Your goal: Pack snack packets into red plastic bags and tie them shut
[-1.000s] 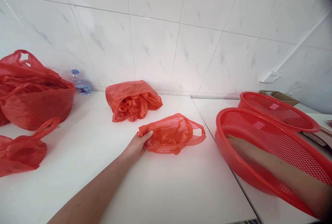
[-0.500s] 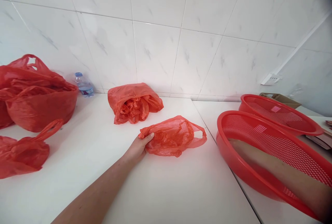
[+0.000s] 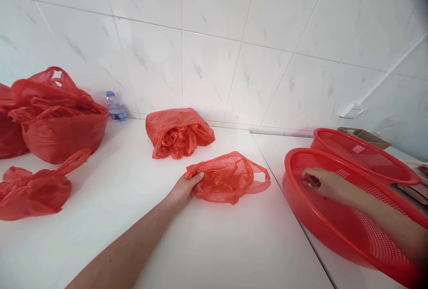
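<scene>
My left hand point(image 3: 187, 187) grips the left edge of a thin red plastic bag point(image 3: 224, 179), thumb on top. The bag lies on the white table with its mouth partly spread and a handle loop pointing right. Inside the near red basket point(image 3: 297, 200), with its perforated wall, is my right hand point(image 3: 317, 182). Its fingers are curled closed around a small dark red thing, too small and too hidden to name. That hand sits near the basket's left wall, above the bottom.
Behind the bag rests another red bag point(image 3: 180, 130) stuffed with crumpled plastic. Full red bags point(image 3: 63, 133) and a smaller red bag point(image 3: 36, 193) stand left, near a water bottle point(image 3: 116, 108). A second red basket point(image 3: 364, 155) and a cardboard box point(image 3: 364, 137) are at right.
My right hand has risen from low in the near basket, where it was hidden, and now shows with fingers closed. My left hand keeps its hold on the bag. The view has shifted slightly.
</scene>
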Motion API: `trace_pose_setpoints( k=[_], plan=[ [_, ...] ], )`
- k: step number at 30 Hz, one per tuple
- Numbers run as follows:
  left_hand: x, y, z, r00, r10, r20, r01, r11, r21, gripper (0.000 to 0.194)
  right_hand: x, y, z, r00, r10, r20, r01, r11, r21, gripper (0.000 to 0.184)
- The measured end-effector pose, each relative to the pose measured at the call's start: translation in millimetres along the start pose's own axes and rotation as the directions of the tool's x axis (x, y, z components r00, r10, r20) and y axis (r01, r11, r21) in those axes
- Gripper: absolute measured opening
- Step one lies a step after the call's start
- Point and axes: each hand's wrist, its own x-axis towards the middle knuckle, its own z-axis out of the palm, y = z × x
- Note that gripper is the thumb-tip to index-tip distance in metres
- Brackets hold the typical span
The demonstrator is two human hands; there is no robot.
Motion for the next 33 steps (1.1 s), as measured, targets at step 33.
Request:
trace_pose_setpoints(
  k=[33],
  plan=[
    [-0.4,-0.2,-0.7,0.987,0.081,0.136,-0.073,0.995,-0.062,0.046,-31.0,-118.2,127.1,0.945,0.132,-0.3,-0.056,0.967,0.248,0.06]
  ],
)
